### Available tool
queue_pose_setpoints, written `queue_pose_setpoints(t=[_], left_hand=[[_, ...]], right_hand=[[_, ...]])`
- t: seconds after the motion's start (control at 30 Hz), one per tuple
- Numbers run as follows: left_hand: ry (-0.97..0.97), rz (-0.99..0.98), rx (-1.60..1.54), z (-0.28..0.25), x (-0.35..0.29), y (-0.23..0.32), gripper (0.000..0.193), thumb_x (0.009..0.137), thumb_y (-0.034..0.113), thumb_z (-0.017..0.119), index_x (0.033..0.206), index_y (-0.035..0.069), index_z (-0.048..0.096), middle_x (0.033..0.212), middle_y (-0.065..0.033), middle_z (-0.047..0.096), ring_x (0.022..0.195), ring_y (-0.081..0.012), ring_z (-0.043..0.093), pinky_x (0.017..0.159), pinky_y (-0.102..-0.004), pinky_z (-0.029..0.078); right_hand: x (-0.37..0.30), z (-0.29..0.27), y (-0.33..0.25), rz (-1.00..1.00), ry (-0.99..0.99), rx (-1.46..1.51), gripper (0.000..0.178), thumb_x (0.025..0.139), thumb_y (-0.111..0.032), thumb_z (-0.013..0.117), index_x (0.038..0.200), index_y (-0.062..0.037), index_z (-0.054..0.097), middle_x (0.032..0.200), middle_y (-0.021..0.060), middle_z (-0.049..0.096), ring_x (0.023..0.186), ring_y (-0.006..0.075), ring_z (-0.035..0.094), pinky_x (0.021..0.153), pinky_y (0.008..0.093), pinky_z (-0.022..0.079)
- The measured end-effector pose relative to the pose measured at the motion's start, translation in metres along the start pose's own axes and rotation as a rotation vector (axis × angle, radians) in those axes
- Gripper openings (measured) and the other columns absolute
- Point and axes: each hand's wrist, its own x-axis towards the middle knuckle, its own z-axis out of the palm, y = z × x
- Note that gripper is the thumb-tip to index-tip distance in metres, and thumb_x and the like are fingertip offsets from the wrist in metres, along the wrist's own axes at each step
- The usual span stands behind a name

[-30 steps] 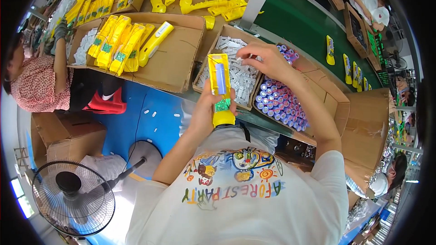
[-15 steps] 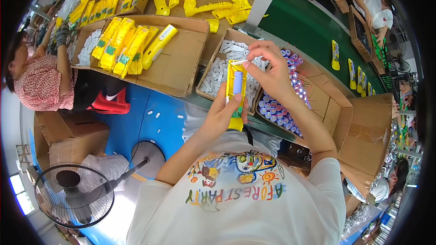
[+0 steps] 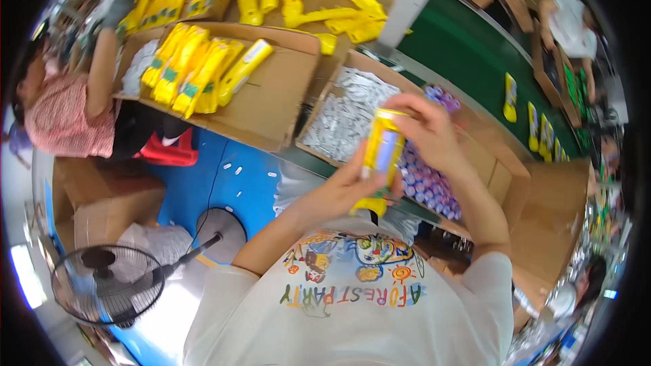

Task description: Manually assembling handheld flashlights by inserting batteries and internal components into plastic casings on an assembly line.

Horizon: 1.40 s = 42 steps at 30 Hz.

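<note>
My left hand (image 3: 349, 181) is wrapped round a yellow plastic casing (image 3: 373, 163) with a purple cylindrical battery (image 3: 387, 151) lying in its open hollow. A green patch shows near the casing's lower end. My right hand (image 3: 430, 129) has its fingers bent and pressed at the casing's upper end, where a pale strip (image 3: 388, 114) crosses it. Motion blur hides exactly how the fingertips meet the strip. Beneath the hands stand a carton of small white parts (image 3: 339, 118) and a mass of upright purple batteries (image 3: 427, 186).
Left of my hands, a cardboard tray (image 3: 274, 112) holds several yellow casings (image 3: 196, 71). More yellow casings lie behind it. A green conveyor belt (image 3: 461, 47) carries several casings at the right. A co-worker (image 3: 71, 115) sits at the left. A fan (image 3: 108, 285) stands at lower left.
Both hands and the casing have shifted right and slightly toward me. The right fingers, which held a white strip over the casing's top, are now down against that end.
</note>
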Motion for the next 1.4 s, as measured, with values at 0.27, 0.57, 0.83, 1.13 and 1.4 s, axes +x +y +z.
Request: queue_pose_setpoints(t=[0.27, 0.57, 0.83, 1.13, 1.4], left_hand=[[1.038, 0.235, 1.668, -0.160, 0.006, 0.101, 0.025, 0.080, 0.009, 0.063, 0.103, 0.000, 0.062, 0.099, -0.0200, 0.062, 0.095, -0.0357, 0.061, 0.081, -0.0398, 0.049], [0.802, -0.011, 0.666, -0.128, 0.010, 0.105, 0.033, 0.088, 0.017, 0.058, 0.116, 0.000, 0.055, 0.100, -0.0103, 0.064, 0.087, -0.0160, 0.061, 0.074, -0.0285, 0.049], [0.282, -0.105, -0.353, -0.011, 0.038, 0.044, 0.042, 0.095, 0.030, 0.036, 0.127, 0.004, 0.046, 0.115, -0.0135, 0.058, 0.100, -0.0256, 0.060, 0.080, -0.0389, 0.054], [0.367, -0.051, 0.052, 0.011, 0.018, 0.035, 0.044, 0.086, 0.000, 0.049, 0.129, 0.005, 0.041, 0.112, -0.0099, 0.056, 0.101, -0.0199, 0.057, 0.081, -0.0367, 0.053], [0.241, 0.139, 0.036, 0.014, 0.017, 0.013, 0.056, 0.082, -0.003, 0.045, 0.135, 0.008, 0.029, 0.111, -0.0104, 0.052, 0.089, -0.0207, 0.060, 0.075, -0.0349, 0.053]], right_hand=[[0.035, -0.422, 0.130, 0.025, 0.920, -1.081, 0.030, 0.097, -0.019, 0.046, 0.117, -0.0018, 0.061, 0.111, 0.0151, 0.064, 0.100, 0.0214, 0.061, 0.087, 0.0325, 0.046], [0.031, -0.359, 0.113, -0.052, 0.573, -1.444, 0.029, 0.089, -0.007, 0.056, 0.118, -0.0102, 0.061, 0.112, 0.0149, 0.063, 0.106, 0.0269, 0.061, 0.090, 0.0340, 0.046], [-0.001, -0.021, -0.020, -0.935, -0.116, -1.137, 0.046, 0.077, -0.005, 0.064, 0.123, -0.0101, 0.056, 0.128, 0.0111, 0.050, 0.116, 0.0297, 0.049, 0.096, 0.0370, 0.041], [-0.033, 0.017, -0.003, -0.100, 0.169, -0.195, 0.016, 0.081, -0.013, 0.072, 0.089, -0.0035, 0.063, 0.078, -0.0002, 0.058, 0.069, 0.0049, 0.052, 0.060, 0.0213, 0.042], [-0.034, 0.008, -0.019, -0.143, 0.262, -0.113, 0.006, 0.085, -0.007, 0.066, 0.084, -0.0012, 0.064, 0.078, 0.0023, 0.060, 0.070, 0.0076, 0.059, 0.057, 0.0224, 0.045]])
